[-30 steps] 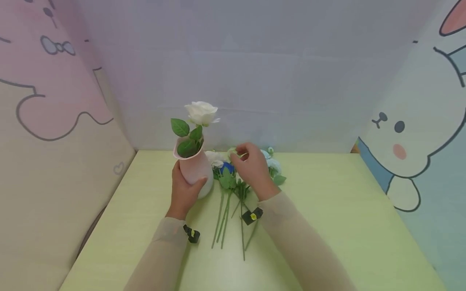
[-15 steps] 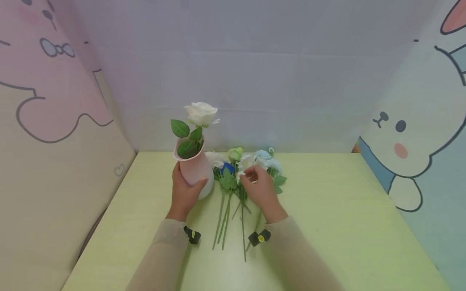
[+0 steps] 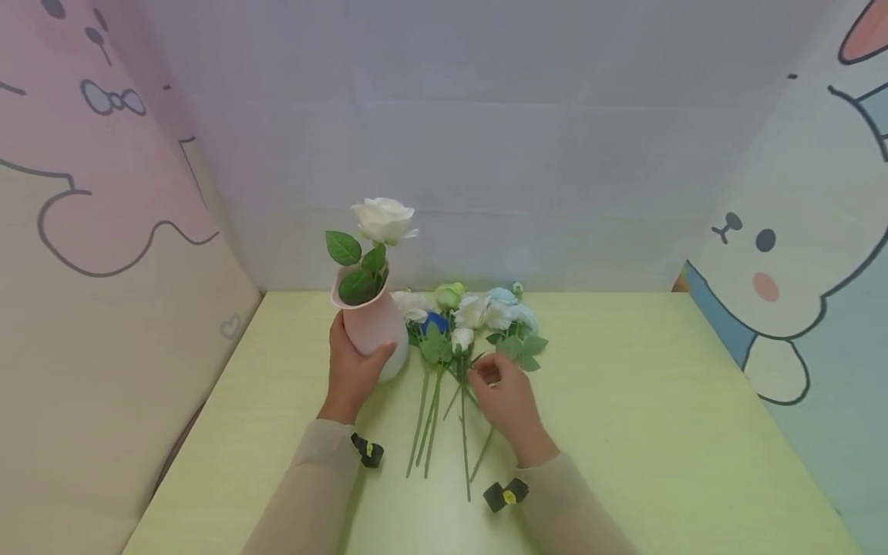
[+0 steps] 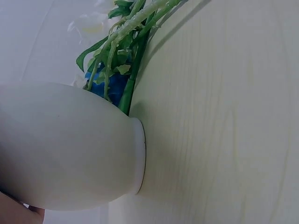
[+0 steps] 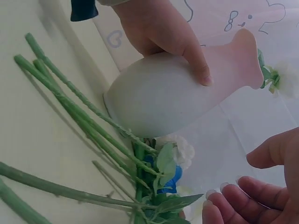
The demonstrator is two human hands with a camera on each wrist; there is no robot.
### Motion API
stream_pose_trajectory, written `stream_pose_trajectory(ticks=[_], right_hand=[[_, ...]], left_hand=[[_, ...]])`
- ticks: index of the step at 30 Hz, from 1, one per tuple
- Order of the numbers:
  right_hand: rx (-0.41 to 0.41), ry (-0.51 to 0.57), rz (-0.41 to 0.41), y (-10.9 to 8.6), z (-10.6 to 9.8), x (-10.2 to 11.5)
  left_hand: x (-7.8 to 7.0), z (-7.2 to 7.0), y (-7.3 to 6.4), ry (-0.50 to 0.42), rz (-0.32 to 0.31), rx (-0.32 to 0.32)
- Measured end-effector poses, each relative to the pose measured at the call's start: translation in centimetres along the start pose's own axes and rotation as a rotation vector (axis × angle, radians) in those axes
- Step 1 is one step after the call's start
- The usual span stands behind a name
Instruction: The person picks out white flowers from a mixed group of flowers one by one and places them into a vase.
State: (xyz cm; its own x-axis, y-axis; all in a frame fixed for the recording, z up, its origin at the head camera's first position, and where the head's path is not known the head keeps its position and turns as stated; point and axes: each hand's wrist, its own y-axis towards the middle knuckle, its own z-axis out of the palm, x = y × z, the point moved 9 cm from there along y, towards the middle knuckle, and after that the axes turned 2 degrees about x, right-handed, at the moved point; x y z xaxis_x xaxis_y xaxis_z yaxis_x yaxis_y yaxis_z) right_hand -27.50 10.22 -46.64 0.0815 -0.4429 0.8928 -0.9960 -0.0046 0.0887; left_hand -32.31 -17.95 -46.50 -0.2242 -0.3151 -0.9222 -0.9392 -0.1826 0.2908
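Note:
My left hand [image 3: 349, 371] grips the side of a pale pink and white vase [image 3: 372, 327], its thumb across the front. A white rose [image 3: 385, 220] with green leaves stands in the vase. In the left wrist view the vase's base [image 4: 139, 156] is close to the tabletop. My right hand [image 3: 511, 399] is over the stems of the loose flowers, just below a white bud [image 3: 462, 338]. Seen from the right wrist, the thumb [image 5: 268, 151] is apart from the loosely bent fingers [image 5: 243, 200], and nothing is between them.
Several artificial flowers lie on the pale yellow-green table [image 3: 659, 401]: a blue one [image 3: 434, 323], a light green one [image 3: 449, 295], white ones [image 3: 472, 311] and light blue ones [image 3: 523, 316]. Their stems [image 3: 433, 416] point toward the person. Printed cartoon sheets wall both sides and the back.
My right hand has drawn back from the flower heads toward the stems, uncovering the green, white and light blue blooms. The left hand and the vase have stayed put.

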Motion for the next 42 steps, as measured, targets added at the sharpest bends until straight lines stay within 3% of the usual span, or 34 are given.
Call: stream_pose_trajectory(ticks=[5, 15, 22, 31, 37, 42], right_hand=[[0.004, 0.012, 0.000, -1.0, 0.9, -1.4], [0.023, -0.021, 0.038, -1.0, 1.5, -2.9], [0.010, -0.151, 0.033, -1.1, 1.9, -4.0], [0.019, -0.367, -0.018, -1.4, 3.2, -4.6], [0.039, -0.384, 0.027, -1.2, 3.8, -4.8], [0.035, -0.436, -0.017, -0.8, 4.3, -3.8]], left_hand=[[-0.2, -0.2, -0.1, 0.005, 0.011, -0.006], [-0.4, -0.2, 0.1, -0.013, 0.024, -0.007], [-0.2, -0.2, -0.1, -0.017, 0.000, -0.004], [0.1, 0.2, 0.1, -0.020, 0.017, 0.015], [0.0, 0.1, 0.0, -0.004, 0.020, 0.010], [-0.1, -0.1, 0.0, 0.019, 0.011, 0.000]])
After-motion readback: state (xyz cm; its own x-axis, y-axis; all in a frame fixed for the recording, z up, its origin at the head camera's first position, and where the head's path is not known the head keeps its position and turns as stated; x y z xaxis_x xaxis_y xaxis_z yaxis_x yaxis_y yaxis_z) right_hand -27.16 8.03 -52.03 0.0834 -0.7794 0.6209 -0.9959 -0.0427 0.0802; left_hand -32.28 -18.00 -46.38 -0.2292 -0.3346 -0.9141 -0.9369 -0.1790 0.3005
